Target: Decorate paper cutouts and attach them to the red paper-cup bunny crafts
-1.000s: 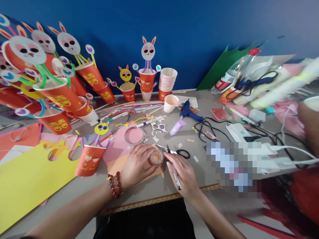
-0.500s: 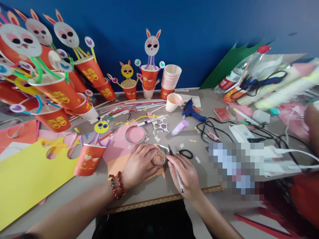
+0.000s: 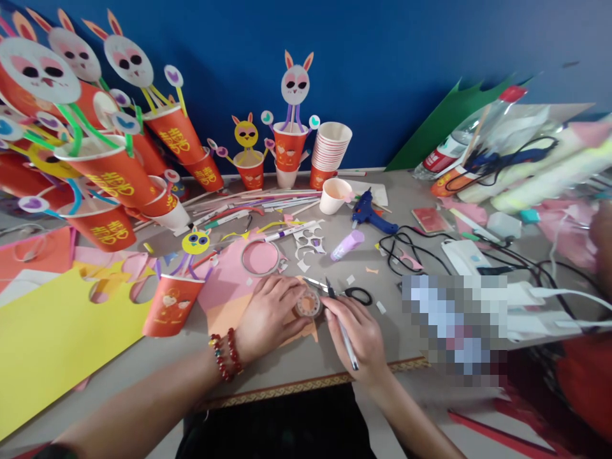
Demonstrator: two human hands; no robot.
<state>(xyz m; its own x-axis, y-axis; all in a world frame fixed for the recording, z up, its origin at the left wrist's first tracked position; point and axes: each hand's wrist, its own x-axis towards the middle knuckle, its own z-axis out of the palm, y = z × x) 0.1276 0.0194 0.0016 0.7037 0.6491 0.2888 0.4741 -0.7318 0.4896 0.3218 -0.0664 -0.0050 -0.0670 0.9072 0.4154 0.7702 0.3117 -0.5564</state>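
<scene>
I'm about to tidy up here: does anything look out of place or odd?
Mostly clutter: paper scraps litter the table, and a black cord lies tangled near the blue glue gun. Scissors lie close by the right hand, which holds a pen, so they look in the way. No spill shows.

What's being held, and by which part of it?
A pen, in the right hand, by the barrel, toward its dark far end. The left hand is at the edge of a round case; can't tell if it grips.
</scene>
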